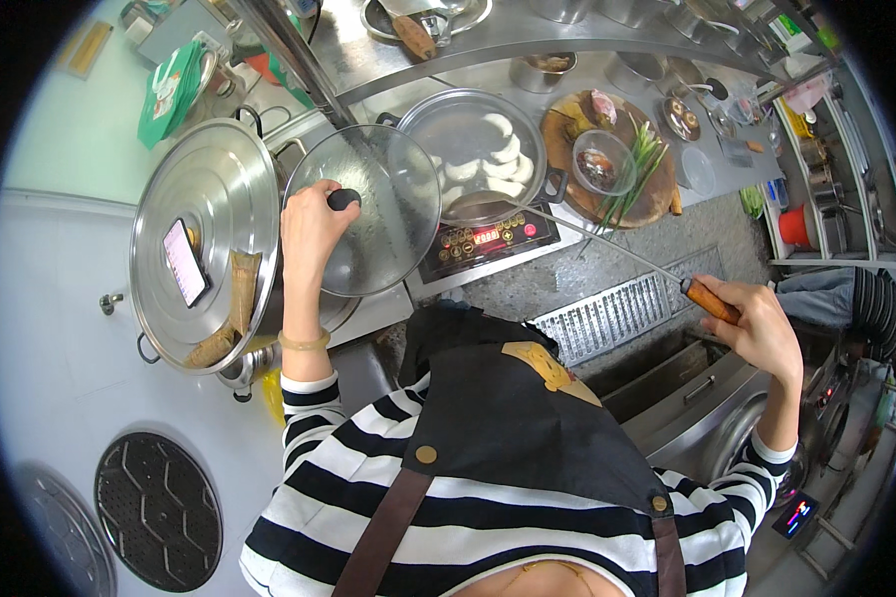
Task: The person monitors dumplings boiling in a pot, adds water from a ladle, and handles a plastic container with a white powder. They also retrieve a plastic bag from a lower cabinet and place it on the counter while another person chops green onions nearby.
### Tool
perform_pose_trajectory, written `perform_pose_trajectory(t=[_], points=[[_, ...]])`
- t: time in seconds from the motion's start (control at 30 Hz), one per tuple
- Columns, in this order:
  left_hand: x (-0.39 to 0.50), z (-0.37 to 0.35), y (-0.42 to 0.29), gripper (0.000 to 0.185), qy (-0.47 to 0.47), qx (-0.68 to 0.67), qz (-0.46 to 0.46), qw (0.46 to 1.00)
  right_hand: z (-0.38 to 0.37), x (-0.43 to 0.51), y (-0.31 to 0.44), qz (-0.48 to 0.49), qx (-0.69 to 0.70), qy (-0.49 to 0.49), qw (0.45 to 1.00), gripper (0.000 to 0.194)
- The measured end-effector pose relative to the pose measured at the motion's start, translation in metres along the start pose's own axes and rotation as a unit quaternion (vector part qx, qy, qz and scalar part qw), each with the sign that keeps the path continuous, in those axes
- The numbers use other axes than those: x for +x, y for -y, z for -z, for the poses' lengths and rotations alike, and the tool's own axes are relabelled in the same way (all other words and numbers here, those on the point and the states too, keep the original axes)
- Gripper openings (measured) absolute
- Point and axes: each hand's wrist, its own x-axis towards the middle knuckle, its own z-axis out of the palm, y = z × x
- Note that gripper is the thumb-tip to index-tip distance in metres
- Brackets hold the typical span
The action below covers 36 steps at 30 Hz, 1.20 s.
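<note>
My left hand (315, 227) grips the black knob of a glass pot lid (377, 246), held tilted at the left of a wide steel pan (448, 104). White crescent dumplings (502, 168) lie in the pan, some seen through the lid's edge. In my right hand (750, 321) is the wooden handle of a long metal ladle or skimmer (605, 242); its round head rests at the pan's near side, and whether it touches the dumplings cannot be told. The pan stands on an induction cooker (485, 242) with a lit display.
Right of the pan, a round wooden board (567, 201) bears green onions (640, 164), a plastic bowl (622, 153) and a piece of meat (603, 106). At left, a large steel lid (224, 179) carries a phone (184, 261). A steel shelf (560, 45) crosses above. Another person's leg (814, 296) shows at right.
</note>
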Motion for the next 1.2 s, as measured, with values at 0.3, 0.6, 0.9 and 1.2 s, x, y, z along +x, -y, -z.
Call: perform_pose_trajectory(t=[0.3, 0.6, 0.9, 1.2], points=[[-0.003, 0.0, 0.005, 0.034, -0.014, -0.006, 0.002, 1.0, 0.003, 0.024, 0.017, 0.037, -0.067, 0.003, 0.997, 0.047], [-0.004, 0.0, 0.006, 0.035, -0.028, -0.002, -0.012, 1.0, -0.021, 0.041, 0.018, 0.039, -0.096, -0.017, 0.995, 0.052], [-0.005, 0.003, 0.005, 0.034, -0.017, -0.002, -0.007, 1.0, -0.028, 0.052, 0.015, 0.021, -0.075, -0.041, 0.996, 0.046], [-0.007, 0.005, 0.003, 0.034, -0.014, -0.033, 0.007, 0.999, -0.033, 0.061, 0.005, 0.023, -0.1, -0.15, 0.983, 0.05]])
